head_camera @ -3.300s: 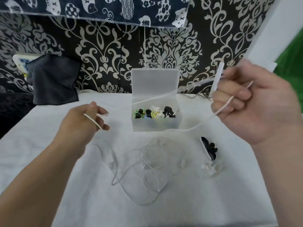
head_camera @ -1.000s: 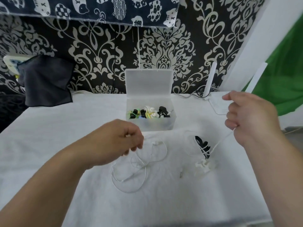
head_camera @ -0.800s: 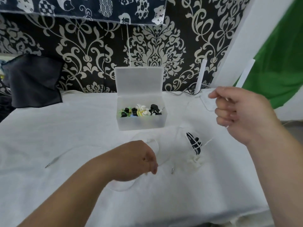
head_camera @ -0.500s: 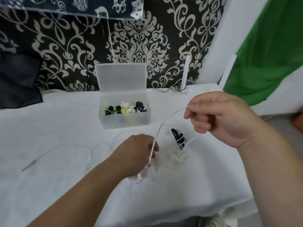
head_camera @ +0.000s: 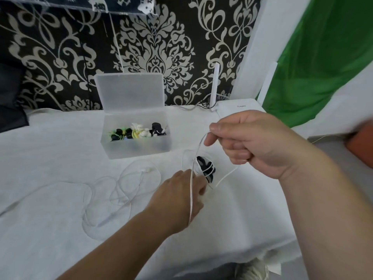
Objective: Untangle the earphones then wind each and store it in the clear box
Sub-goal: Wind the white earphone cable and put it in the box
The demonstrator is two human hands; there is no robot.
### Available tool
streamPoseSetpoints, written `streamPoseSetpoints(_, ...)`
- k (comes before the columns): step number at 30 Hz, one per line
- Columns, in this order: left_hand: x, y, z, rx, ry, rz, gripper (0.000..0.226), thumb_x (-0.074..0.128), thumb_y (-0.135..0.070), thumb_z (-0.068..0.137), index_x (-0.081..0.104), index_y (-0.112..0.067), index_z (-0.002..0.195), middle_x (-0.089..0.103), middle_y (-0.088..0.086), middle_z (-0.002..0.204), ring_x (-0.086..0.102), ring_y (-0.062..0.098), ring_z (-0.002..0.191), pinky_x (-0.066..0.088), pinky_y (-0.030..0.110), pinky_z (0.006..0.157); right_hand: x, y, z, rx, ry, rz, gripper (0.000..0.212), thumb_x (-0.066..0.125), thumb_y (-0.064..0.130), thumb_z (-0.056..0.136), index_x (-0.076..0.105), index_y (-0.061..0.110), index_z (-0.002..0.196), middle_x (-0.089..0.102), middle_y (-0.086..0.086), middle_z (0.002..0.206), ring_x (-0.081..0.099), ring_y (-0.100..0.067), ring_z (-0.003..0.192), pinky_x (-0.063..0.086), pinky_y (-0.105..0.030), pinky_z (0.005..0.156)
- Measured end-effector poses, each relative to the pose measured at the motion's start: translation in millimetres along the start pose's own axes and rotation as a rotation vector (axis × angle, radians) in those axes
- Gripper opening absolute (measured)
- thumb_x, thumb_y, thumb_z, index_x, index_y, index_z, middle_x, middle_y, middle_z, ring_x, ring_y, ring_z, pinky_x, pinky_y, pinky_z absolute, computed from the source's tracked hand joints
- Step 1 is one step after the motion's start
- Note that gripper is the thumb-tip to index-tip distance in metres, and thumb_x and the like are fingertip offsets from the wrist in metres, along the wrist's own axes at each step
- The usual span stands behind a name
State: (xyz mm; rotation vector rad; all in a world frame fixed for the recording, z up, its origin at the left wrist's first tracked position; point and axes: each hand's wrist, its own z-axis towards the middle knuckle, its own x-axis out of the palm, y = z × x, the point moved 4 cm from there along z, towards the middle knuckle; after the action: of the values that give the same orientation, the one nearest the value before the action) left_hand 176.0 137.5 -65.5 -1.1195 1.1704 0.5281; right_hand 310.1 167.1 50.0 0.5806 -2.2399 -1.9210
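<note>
While the right hand [head_camera: 252, 146] is raised above the cloth-covered worktop [head_camera: 50, 150], its grip is closed on a white earphone cable [head_camera: 190, 199]. The cable is pinched between thumb and forefinger, and the other fingers are curled under. From that pinch the cable arcs down and to the left, crosses the back of the left hand [head_camera: 173, 201] and runs on to that hand's near edge. A second strand leaves the underside of the right hand and slants down to the worktop just beside a black earphone bundle [head_camera: 205, 168]. The bundle lies flat with white cable wrapped across it.

The left hand reaches low over the worktop, knuckles up, with its fingertips [head_camera: 201, 186] right at the black bundle. They are turned away from the camera (so I cannot tell whether this grip has closed on anything).

Left of the hands, more of the thin white cable lies in loose overlapping loops [head_camera: 121, 188] on the worktop. One white earbud [head_camera: 148, 169] sits among them, near the front of the clear box [head_camera: 137, 148]. The box stands toward the back of the worktop, apart from both hands. Its lid [head_camera: 131, 91] is swung up and stands upright in front of the patterned wall [head_camera: 161, 47]. Inside it are several wound earphones [head_camera: 139, 132], black, green, yellow and white, side by side.

At the back right is a flat white device [head_camera: 240, 107] with an upright antenna [head_camera: 216, 83]. A green cloth [head_camera: 323, 57] hangs to the right, and a dark cloth [head_camera: 10, 98] shows at the left edge.
</note>
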Motion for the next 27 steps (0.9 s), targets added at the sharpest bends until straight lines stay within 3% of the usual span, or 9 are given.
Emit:
streamPoseSetpoints(4, -15.0, 16.9, -8.4, -0.106, 0.039, -0.094, 0.018, 0.064, -0.041, 0.085, 0.051, -0.032, 0.092, 0.058, -0.012, 0.088, 0.057, 0.012, 0.081, 0.050, 0.029, 0.073, 0.5, 1.2, 8.3, -0.043, -0.144, -0.023, 0.031, 0.061, 0.016, 0.095, 0.075, 0.009, 0.069, 0.045, -0.003, 0.053, 0.039, -0.018, 0.050, 0.032, -0.026, 0.049)
streamPoseSetpoints(9, -45.5, 54.7, -30.0, -0.401, -0.031, -0.409, 0.028, 0.072, -0.032, 0.084, 0.051, -0.032, 0.102, 0.063, -0.011, 0.087, 0.064, 0.011, 0.078, 0.051, 0.025, 0.063, 6.8, 11.6, 17.7, -0.105, -0.181, 0.102, 0.028, 0.054, 0.018, 0.100, 0.072, 0.007, 0.082, 0.030, 0.004, 0.051, 0.021, -0.012, 0.047, 0.013, -0.025, 0.045)
streamPoseSetpoints(11, -54.1, 71.6, -40.1, -0.501, -0.117, -0.558, 0.029, 0.069, -0.027, 0.088, 0.052, -0.034, 0.112, 0.063, -0.006, 0.090, 0.069, 0.018, 0.079, 0.053, 0.028, 0.061, 12.3, 15.8, 19.6, -0.102, -0.165, 0.080, 0.025, 0.053, 0.017, 0.100, 0.073, 0.007, 0.087, 0.026, 0.004, 0.051, 0.018, -0.012, 0.046, 0.012, -0.024, 0.045)
streamPoseSetpoints(13, -66.0, 88.1, -49.9, -0.558, -0.319, -0.692, 0.026, 0.066, -0.021, 0.092, 0.059, -0.037, 0.112, 0.062, 0.000, 0.089, 0.071, 0.021, 0.078, 0.059, 0.033, 0.070, 24.8, 18.8, 22.7, -0.087, -0.093, -0.042, 0.025, 0.054, 0.015, 0.100, 0.075, 0.008, 0.088, 0.028, 0.003, 0.052, 0.021, -0.013, 0.047, 0.016, -0.024, 0.044)
streamPoseSetpoints(16, -85.1, 103.9, -64.9, -0.560, -0.621, -0.896, 0.027, 0.063, -0.010, 0.095, 0.070, -0.035, 0.088, 0.059, 0.004, 0.082, 0.070, 0.021, 0.076, 0.061, 0.037, 0.080, 51.7, 17.1, 30.4, -0.071, 0.058, -0.266, 0.024, 0.055, 0.008, 0.099, 0.074, 0.006, 0.084, 0.043, -0.003, 0.053, 0.038, -0.015, 0.049, 0.035, -0.023, 0.046)
streamPoseSetpoints(18, -93.9, 105.6, -69.9, -0.530, -0.693, -0.973, 0.029, 0.062, -0.006, 0.094, 0.072, -0.028, 0.078, 0.059, 0.002, 0.081, 0.067, 0.018, 0.073, 0.061, 0.037, 0.082, 68.5, 14.8, 36.9, -0.058, 0.130, -0.407, 0.028, 0.057, 0.010, 0.098, 0.076, 0.014, 0.077, 0.052, -0.003, 0.058, 0.045, -0.013, 0.053, 0.041, -0.026, 0.053)
streamPoseSetpoints(22, -104.9, 101.3, -75.9, -0.473, -0.722, -1.007, 0.017, 0.062, -0.019, 0.095, 0.078, -0.024, 0.088, 0.073, -0.008, 0.089, 0.071, 0.016, 0.083, 0.059, 0.036, 0.090, 100.6, 15.3, 45.7, -0.021, 0.278, -0.699, 0.020, 0.061, 0.026, 0.096, 0.079, 0.028, 0.087, 0.053, 0.013, 0.051, 0.041, -0.008, 0.052, 0.031, -0.025, 0.054)
streamPoseSetpoints(25, -108.8, 98.7, -77.2, -0.419, -0.659, -1.104, 0.022, 0.058, -0.016, 0.098, 0.078, -0.023, 0.101, 0.076, -0.006, 0.100, 0.072, 0.010, 0.092, 0.056, 0.028, 0.092, 118.5, 19.0, 48.1, -0.046, 0.290, -0.719, 0.014, 0.066, 0.031, 0.092, 0.079, 0.031, 0.086, 0.074, 0.005, 0.078, 0.061, -0.017, 0.070, 0.046, -0.035, 0.066)
streamPoseSetpoints(27, -110.5, 98.1, -77.2, -0.360, -0.598, -1.106, 0.021, 0.066, -0.010, 0.092, 0.077, -0.022, 0.106, 0.074, -0.001, 0.103, 0.071, 0.013, 0.094, 0.055, 0.022, 0.088, 124.4, 23.2, 49.9, -0.086, 0.238, -0.684, 0.014, 0.066, 0.032, 0.091, 0.079, 0.031, 0.085, 0.075, -0.005, 0.089, 0.067, -0.029, 0.085, 0.053, -0.045, 0.078)
